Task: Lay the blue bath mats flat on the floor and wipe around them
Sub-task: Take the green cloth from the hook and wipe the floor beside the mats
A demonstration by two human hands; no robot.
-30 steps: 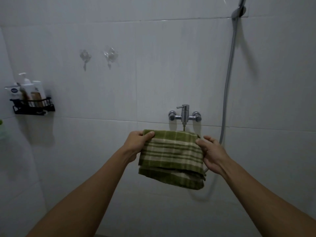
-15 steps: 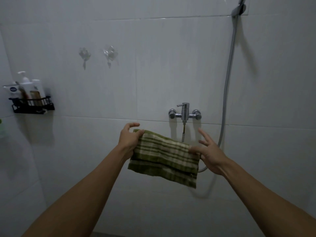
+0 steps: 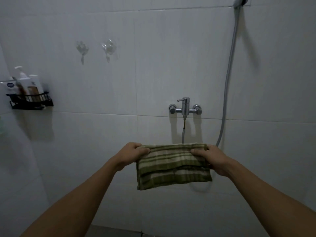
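No blue mats are in view; the only task thing visible is the green striped cloth (image 3: 172, 165), held folded in the air in front of the tiled wall (image 3: 102, 134), below the tap (image 3: 185, 108). Half a second ago it hung slanted, the right hand open-fingered and barely pinching one corner; now its top edge is level and taut. The left hand (image 3: 132, 153) is clenched on the top left corner, the right hand (image 3: 209, 157) on the top right, thumbs over the fold. I judge the cloth has just been doubled and squared, ready for wiping, while laying the mats is not yet shown.

The lower edge hangs free, clear of the wall. The hose (image 3: 227, 86) runs down just behind the right hand and loops under the cloth, near enough to snag. To the left the wall is bare as far as the rack (image 3: 30, 100) of bottles, well apart. A strip of floor (image 3: 116, 232) shows at the bottom, with open room below the arms.
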